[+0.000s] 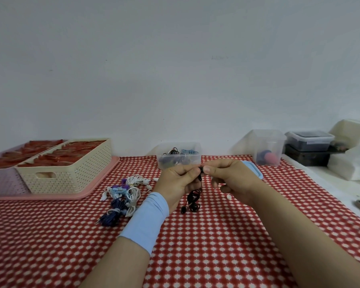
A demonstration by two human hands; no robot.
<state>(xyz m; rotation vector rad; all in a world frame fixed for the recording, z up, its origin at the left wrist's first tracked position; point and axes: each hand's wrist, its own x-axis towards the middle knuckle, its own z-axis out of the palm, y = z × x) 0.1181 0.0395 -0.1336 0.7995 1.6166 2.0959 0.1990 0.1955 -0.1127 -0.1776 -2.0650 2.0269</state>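
**Black earphones held up between both hands**

A red-and-white checked tablecloth [216, 256] covers the table. At the far left, a pink tray [104, 179] carries a cream basket [71, 175]. A clear box [179, 161] with coiled cords stands at the back, just behind the hands. A pile of earphones [123, 196], white, blue and purple, lies left of the wrist. The left hand [175, 181] and right hand [231, 177] meet above the cloth, fingertips pinching the top of the black earphones [193, 200], whose tangled cord hangs down between them to the cloth.
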